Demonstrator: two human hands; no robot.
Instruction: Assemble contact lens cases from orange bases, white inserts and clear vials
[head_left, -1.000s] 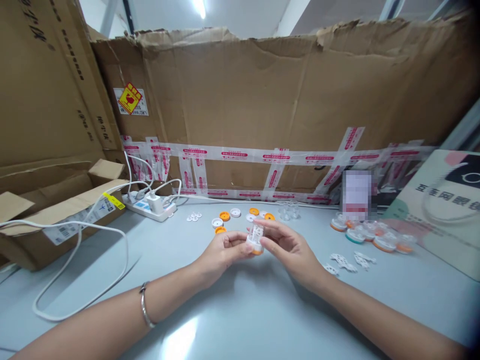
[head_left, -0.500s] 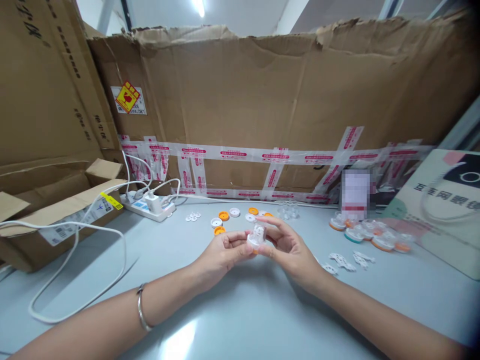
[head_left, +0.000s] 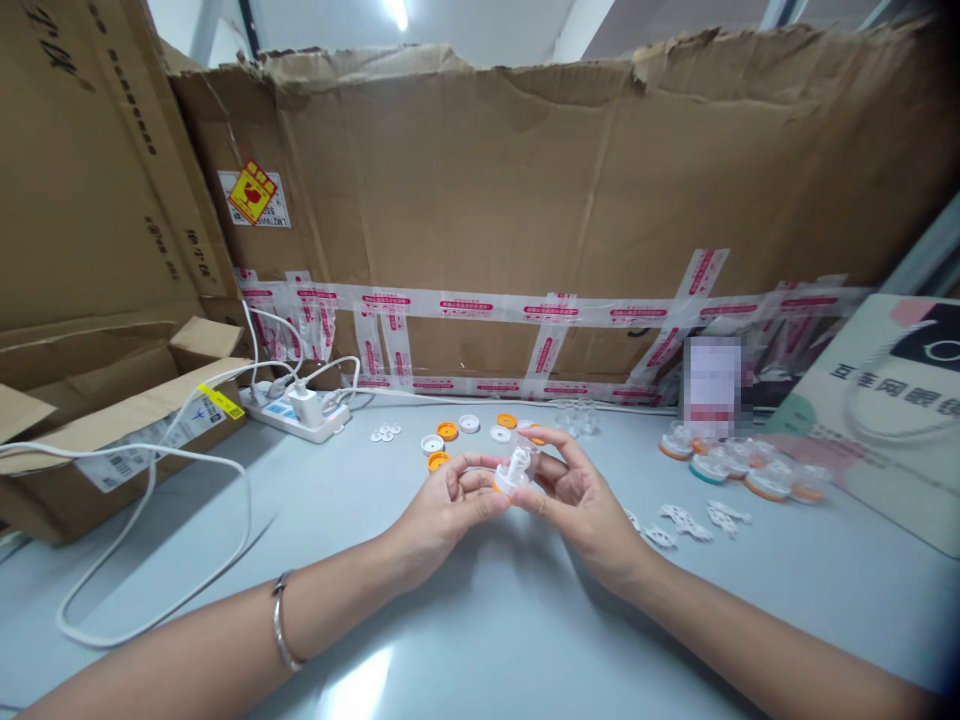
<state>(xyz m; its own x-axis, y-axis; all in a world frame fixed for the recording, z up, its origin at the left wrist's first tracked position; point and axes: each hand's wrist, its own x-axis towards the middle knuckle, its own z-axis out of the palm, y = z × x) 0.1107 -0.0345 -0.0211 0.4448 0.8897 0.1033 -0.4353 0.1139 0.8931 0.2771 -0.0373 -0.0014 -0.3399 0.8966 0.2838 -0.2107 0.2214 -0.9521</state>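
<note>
Near the middle of the table, my left hand (head_left: 450, 500) pinches the lower part of a small clear and white piece with an orange base (head_left: 511, 474). My right hand (head_left: 574, 500) is closed around the right side of the same piece, its thumb low and its index finger at the top of the clear part. The piece tilts slightly to the right. Behind the hands lie orange caps (head_left: 447, 431) and white caps (head_left: 469, 424). Small white parts (head_left: 385, 433) rest farther left, and clear pieces (head_left: 577, 416) are at the back.
Clear pieces with orange and green bases (head_left: 765, 478) stand at the right, with flat white parts (head_left: 684, 523) before them. A power strip (head_left: 319, 425), white cables (head_left: 247, 500) and an open carton (head_left: 127, 420) are at the left. Tall cardboard (head_left: 480, 200) closes the back.
The held piece has tilted to the right, and its clear part leans toward my right hand. My right index finger has risen slightly. My left hand has barely moved.
</note>
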